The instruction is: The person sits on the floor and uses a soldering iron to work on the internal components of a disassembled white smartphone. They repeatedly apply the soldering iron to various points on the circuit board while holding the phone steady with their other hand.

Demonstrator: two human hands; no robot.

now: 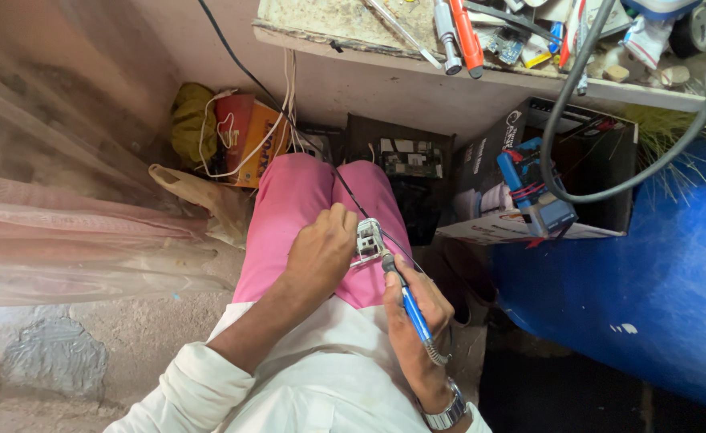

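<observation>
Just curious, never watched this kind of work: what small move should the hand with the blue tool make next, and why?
Probably ease the blue tool in the right hand slightly forward, since its tip sits at the edge of the small metal part held by the left hand over the lap.

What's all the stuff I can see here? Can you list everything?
metal part: 1, silver-grey, over the lap, held in left hand
soldering iron: 1, blue handle, in right hand, tip at the metal part
black wire: 1, runs from top down to the metal part
shelf: 1, pale, top, crowded with tools
screwdriver: 1, orange-red, on the shelf
grey cable: 1, loops from the shelf past the box
cardboard box: 1, black and white, right of the knees
blue drum: 1, right side
orange box: 1, under the shelf, left
yellow cloth: 1, beside the orange box
pink trousers: 1, centre
wristwatch: 1, silver, right wrist
left hand: 1, grip on the metal part
right hand: 1, grip on the soldering iron
</observation>
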